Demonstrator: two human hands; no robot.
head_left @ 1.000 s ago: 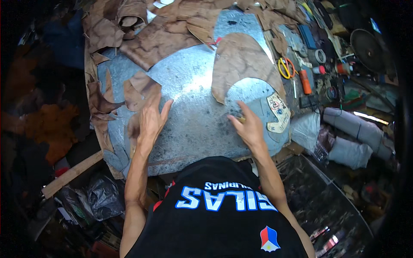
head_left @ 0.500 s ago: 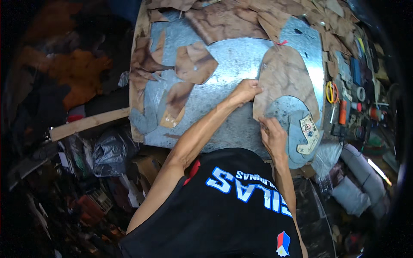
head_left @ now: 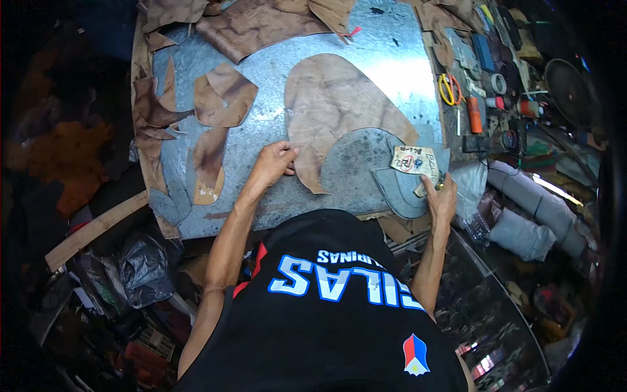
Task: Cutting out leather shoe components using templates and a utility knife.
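A large brown leather piece (head_left: 339, 98), rounded at the top with a curved cut-out along its lower right side, lies flat on the grey metal sheet (head_left: 261, 189). At its left edge is my left hand (head_left: 275, 164), its fingers curled closed against the leather. My right hand (head_left: 442, 199) is at the lower right, thumb and forefinger spread apart. Its thumb is at the rim of a curved cream pattern card (head_left: 413, 160) with handwriting on it. That card rests over grey flat pieces (head_left: 395, 189) beside the leather's cut-out.
Smaller brown leather cuttings (head_left: 225, 97) lie on the left. A larger leather sheet (head_left: 261, 29) covers the far side. To the right are scissors (head_left: 449, 89) with yellow and orange handles, a roll of tape (head_left: 498, 83) and an orange-handled tool (head_left: 473, 114). Wrapped grey rolls (head_left: 522, 193) stand lower right.
My view has shifted and turned. The large leather piece has slid and turned slightly leftward. My right hand has left its lower tip and moved right to the card; my left hand stays at its edge.
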